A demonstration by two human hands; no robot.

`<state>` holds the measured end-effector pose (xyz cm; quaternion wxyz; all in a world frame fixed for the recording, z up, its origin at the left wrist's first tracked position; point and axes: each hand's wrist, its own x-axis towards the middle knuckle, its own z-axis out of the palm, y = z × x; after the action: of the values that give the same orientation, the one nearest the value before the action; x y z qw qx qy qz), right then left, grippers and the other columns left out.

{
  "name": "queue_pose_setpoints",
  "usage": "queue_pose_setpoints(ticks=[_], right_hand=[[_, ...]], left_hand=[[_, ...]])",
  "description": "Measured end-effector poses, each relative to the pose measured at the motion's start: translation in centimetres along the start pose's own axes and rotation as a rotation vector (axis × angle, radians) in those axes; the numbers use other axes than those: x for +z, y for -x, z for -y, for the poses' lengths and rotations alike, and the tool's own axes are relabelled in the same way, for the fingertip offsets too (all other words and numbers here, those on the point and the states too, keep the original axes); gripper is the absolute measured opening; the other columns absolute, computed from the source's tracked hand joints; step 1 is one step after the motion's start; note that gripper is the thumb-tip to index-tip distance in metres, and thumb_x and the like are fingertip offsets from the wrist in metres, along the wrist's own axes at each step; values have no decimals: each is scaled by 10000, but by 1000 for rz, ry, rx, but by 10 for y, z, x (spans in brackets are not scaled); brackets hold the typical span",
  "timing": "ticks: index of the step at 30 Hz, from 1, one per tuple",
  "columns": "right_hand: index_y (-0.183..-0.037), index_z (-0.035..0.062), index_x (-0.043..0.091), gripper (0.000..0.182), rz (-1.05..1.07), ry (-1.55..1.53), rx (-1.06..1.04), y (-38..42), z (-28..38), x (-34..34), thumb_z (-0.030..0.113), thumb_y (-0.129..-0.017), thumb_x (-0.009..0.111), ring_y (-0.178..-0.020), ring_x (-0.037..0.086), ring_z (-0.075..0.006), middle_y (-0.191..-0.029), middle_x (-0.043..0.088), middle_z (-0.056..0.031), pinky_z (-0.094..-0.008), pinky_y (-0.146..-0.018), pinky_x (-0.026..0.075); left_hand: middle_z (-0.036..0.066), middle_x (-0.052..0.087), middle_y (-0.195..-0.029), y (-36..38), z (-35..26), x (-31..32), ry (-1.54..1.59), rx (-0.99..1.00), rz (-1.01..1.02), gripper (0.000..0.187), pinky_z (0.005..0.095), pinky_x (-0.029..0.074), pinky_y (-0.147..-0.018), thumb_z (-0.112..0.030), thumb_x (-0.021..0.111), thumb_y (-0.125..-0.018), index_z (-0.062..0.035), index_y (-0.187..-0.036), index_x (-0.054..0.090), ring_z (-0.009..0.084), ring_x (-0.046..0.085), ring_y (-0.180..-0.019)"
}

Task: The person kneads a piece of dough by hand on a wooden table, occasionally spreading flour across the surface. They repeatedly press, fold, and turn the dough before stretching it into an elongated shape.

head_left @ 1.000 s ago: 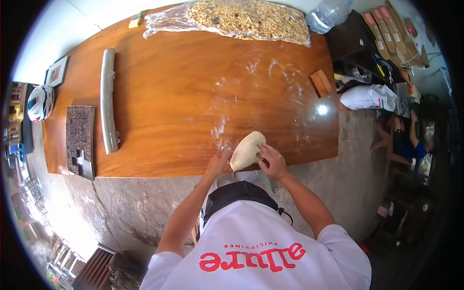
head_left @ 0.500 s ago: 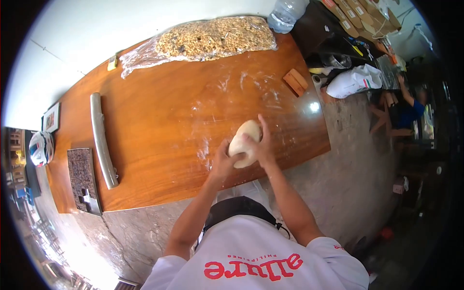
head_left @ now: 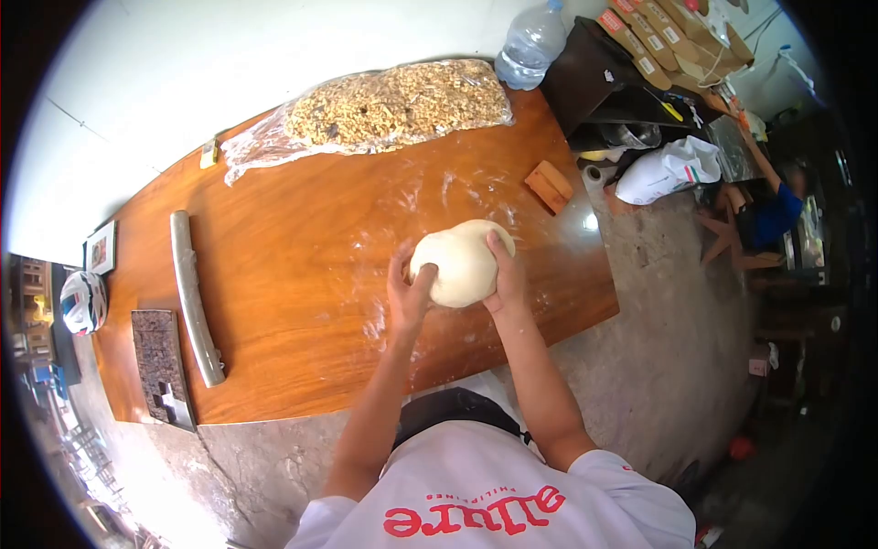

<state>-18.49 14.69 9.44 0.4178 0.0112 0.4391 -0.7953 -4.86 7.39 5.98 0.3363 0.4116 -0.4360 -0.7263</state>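
A smooth, pale lump of dough (head_left: 457, 263) is gripped between my two hands over the wooden table (head_left: 302, 293). My left hand (head_left: 412, 291) holds its left side, the thumb pressed onto the front and the fingers curled round the edge. On the right side, my right hand (head_left: 506, 274) wraps it with the thumb lying over the top. The dough bulges out to the upper right past the right thumb. White flour streaks mark the tabletop around and behind it.
A clear bag of crumbly golden bits (head_left: 393, 108) lies along the back, beside a large water bottle (head_left: 532, 44). A wooden block (head_left: 549, 187) sits near the right edge. To the left are a long wrapped roll (head_left: 194, 297) and a dark panel (head_left: 160, 361). A person (head_left: 773, 215) is at far right.
The dough has turned and now shows a broader, rounder face toward me. Both hands have shifted their grip to its sides. The whole view has tilted slightly.
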Motion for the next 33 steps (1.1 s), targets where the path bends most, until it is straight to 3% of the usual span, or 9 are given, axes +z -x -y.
queue_pose_setpoints(ticks=[1,3,4,7,11,13,17,19,33], right_hand=[[-1202,-41,596,420,-1,-6,13,-1,-3,-3,262,-940,723,-958,703,-241,-1089,687,-144,-384,-796,610],[-1215,-27,594,410,-28,-31,87,-4,-7,-10,250,-942,720,-956,710,-246,-1094,686,-147,-384,-818,611],[-1215,-27,594,410,-32,-34,98,-5,-7,-11,250,-942,720,-956,710,-246,-1094,686,-147,-384,-818,611],[-1226,-19,591,427,45,16,138,3,-12,-16,287,-952,707,-964,714,-241,-1109,691,-145,-376,-844,610],[-1245,1,586,459,227,-192,367,8,-2,-7,357,-970,675,-1002,706,-217,-1138,693,-134,-354,-863,599],[-1252,8,583,467,317,-227,395,13,15,5,375,-975,665,-1024,700,-209,-1152,691,-130,-348,-868,595],[-1265,15,579,436,309,-54,348,11,44,16,322,-973,680,-1064,683,-209,-1169,680,-129,-345,-885,584],[-1263,15,580,422,305,-34,326,18,56,16,302,-971,685,-1067,681,-211,-1169,678,-128,-346,-889,582],[-1251,-4,594,372,335,-10,70,110,122,13,202,-961,700,-1027,686,-219,-1117,686,-124,-370,-876,581]], left_hand=[[94,602,-1331,1,3,-3,-9,-4,-10,594,313,539,-897,-15,636,-880,-40,-1447,462,213,604,-1165],[94,598,-1358,3,7,-10,295,-402,106,587,357,544,-905,-158,653,-918,-68,-1466,460,229,616,-1154],[102,586,-1385,2,1,-17,501,-482,245,636,401,532,-944,-377,664,-946,-91,-1476,460,254,616,-1185],[121,572,-1405,5,0,-12,509,-642,265,735,433,506,-1007,-561,621,-943,-89,-1480,450,271,595,-1236],[155,557,-1418,14,2,4,469,-533,194,780,458,488,-1049,-614,593,-941,-73,-1481,437,317,571,-1272],[181,551,-1418,26,-12,10,502,-326,157,798,486,479,-1066,-627,574,-943,-54,-1479,426,345,573,-1260],[164,563,-1415,45,-54,18,669,-237,109,747,482,508,-1037,-579,599,-947,-66,-1467,444,326,583,-1260],[164,598,-1368,55,-77,15,760,-129,249,699,481,520,-1021,-560,599,-954,-61,-1431,492,322,601,-1232],[158,668,-1238,107,-127,-15,656,14,247,591,464,536,-964,-482,635,-947,-30,-1324,577,314,650,-1131]])
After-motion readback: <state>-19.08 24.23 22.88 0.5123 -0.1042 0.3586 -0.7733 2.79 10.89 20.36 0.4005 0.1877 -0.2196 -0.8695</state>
